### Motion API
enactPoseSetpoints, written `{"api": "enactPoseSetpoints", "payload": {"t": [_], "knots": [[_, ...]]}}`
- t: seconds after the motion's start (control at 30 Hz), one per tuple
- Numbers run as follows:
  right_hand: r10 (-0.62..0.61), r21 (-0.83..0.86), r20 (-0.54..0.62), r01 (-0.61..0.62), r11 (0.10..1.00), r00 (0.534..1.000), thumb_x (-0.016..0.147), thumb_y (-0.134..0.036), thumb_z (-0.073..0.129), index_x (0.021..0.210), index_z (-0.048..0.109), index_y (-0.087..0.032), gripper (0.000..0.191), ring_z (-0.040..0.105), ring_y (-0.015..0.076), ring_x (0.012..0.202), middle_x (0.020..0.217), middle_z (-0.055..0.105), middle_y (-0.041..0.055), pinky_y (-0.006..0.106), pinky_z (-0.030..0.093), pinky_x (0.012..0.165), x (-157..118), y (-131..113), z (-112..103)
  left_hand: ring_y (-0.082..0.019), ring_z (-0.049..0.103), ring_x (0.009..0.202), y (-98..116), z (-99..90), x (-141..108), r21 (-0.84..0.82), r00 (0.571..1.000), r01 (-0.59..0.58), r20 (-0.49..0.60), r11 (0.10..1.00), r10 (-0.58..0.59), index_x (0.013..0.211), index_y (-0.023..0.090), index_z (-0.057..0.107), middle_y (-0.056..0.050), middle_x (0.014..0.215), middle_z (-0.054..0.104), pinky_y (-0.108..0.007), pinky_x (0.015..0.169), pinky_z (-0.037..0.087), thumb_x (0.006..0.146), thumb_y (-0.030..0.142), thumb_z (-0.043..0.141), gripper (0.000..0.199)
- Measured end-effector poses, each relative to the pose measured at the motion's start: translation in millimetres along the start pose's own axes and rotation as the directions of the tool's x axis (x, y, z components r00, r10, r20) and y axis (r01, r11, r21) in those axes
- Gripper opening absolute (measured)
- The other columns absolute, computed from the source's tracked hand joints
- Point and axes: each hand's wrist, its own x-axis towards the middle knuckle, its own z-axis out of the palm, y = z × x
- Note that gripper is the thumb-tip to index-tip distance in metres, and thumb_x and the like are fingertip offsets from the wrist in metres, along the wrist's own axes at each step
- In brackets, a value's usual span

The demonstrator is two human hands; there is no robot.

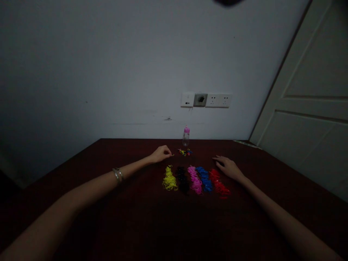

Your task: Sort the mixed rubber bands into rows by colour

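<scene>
My left hand (161,154) is closed in a pinch, with a small yellow rubber band (173,155) at its fingertips. Just right of those fingertips lies a small mixed heap of coloured rubber bands (182,152). Nearer to me, sorted piles run side by side: yellow bands (170,180), black bands (182,179), pink bands (195,181), blue bands (204,178) and red bands (219,183). My right hand (227,166) rests on the table beyond and right of the red pile, fingers stretched out, holding nothing.
A clear bottle with a pink cap (186,137) stands at the back of the dark red table (130,221), behind the mixed heap. The wall behind carries sockets (219,100). A pale panelled door (307,119) is at the right.
</scene>
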Motion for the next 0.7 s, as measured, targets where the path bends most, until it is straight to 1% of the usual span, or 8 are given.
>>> {"api": "enactPoseSetpoints", "payload": {"t": [0.1,0.2,0.27,0.37,0.47,0.57,0.63,0.7], "knots": [[-0.023,-0.001,-0.002,0.023,1.000,1.000,0.086,-0.036,0.038,0.121,0.059,-0.020,0.043,0.045,0.0247,0.123,0.132,0.051,0.0089,0.042,0.035,0.102,1,4,2,-0.013,0.054,0.079,6,-5.3,-24,-0.007,0.995,-0.020,0.098,1.000,0.021,0.077,0.016,0.069,-0.004,0.084,0.060,-0.022,0.074,0.040,0.074,0.027,0.060,0.014],[-0.030,0.002,-0.012,0.030,1.000,0.999,0.086,-0.036,0.038,0.120,0.059,-0.020,0.043,0.046,0.0248,0.122,0.131,0.052,0.0091,0.042,0.035,0.101,1,7,5,-0.012,0.053,0.078,11,-9.9,-42,-0.004,0.982,-0.060,0.182,0.998,0.060,0.077,0.016,0.069,-0.004,0.083,0.059,-0.021,0.072,0.040,0.075,0.027,0.061,0.014],[-0.038,0.007,-0.027,0.038,0.999,0.999,0.086,-0.035,0.038,0.119,0.060,-0.020,0.043,0.046,0.0244,0.121,0.130,0.053,0.0087,0.041,0.035,0.102,1,8,5,-0.012,0.053,0.075,15,-12.5,-50,-0.010,0.974,-0.095,0.205,0.995,0.095,0.078,0.016,0.069,-0.003,0.081,0.059,-0.021,0.069,0.039,0.075,0.028,0.061,0.015],[-0.054,0.014,-0.047,0.055,0.998,0.997,0.086,-0.035,0.038,0.118,0.060,-0.020,0.042,0.048,0.0233,0.120,0.129,0.054,0.0089,0.040,0.035,0.102,0,8,6,-0.011,0.052,0.073,17,-14.2,-53,-0.028,0.973,-0.121,0.194,0.992,0.124,0.079,0.016,0.069,-0.003,0.081,0.059,-0.022,0.067,0.039,0.075,0.031,0.061,0.018],[-0.039,0.008,-0.050,0.039,0.999,0.998,0.086,-0.035,0.038,0.118,0.060,-0.020,0.042,0.047,0.0239,0.121,0.129,0.053,0.0091,0.041,0.035,0.102,0,7,6,-0.012,0.052,0.072,9,-12.3,-48,-0.038,0.989,-0.089,0.115,0.995,0.092,0.078,0.015,0.069,-0.004,0.080,0.059,-0.022,0.066,0.039,0.075,0.034,0.060,0.021],[-0.035,0.005,-0.039,0.036,0.999,0.999,0.085,-0.035,0.039,0.119,0.060,-0.020,0.043,0.047,0.0244,0.121,0.130,0.053,0.0088,0.041,0.036,0.101,0,7,5,-0.013,0.054,0.070,-8,-8.5,-35,-0.056,0.999,0.013,-0.034,0.998,-0.015,0.075,0.015,0.070,-0.005,0.077,0.062,-0.024,0.065,0.040,0.073,0.038,0.059,0.025],[-0.036,0.011,-0.034,0.036,0.999,0.999,0.085,-0.035,0.039,0.119,0.060,-0.021,0.042,0.047,0.0243,0.121,0.131,0.052,0.0085,0.041,0.036,0.101,1,7,6,-0.016,0.056,0.073,-23,-6.7,-25,-0.108,0.985,0.094,-0.138,0.990,-0.108,0.073,0.015,0.070,-0.005,0.077,0.065,-0.025,0.068,0.041,0.072,0.039,0.059,0.027],[-0.030,0.020,-0.034,0.030,0.999,0.999,0.085,-0.035,0.040,0.119,0.060,-0.021,0.042,0.047,0.0240,0.121,0.131,0.052,0.0078,0.041,0.037,0.101,2,8,6,-0.018,0.058,0.076,-37,-6.0,-15,-0.180,0.952,0.147,-0.240,0.973,-0.189,0.071,0.015,0.070,-0.006,0.077,0.067,-0.026,0.072,0.041,0.071,0.040,0.059,0.028]]}}
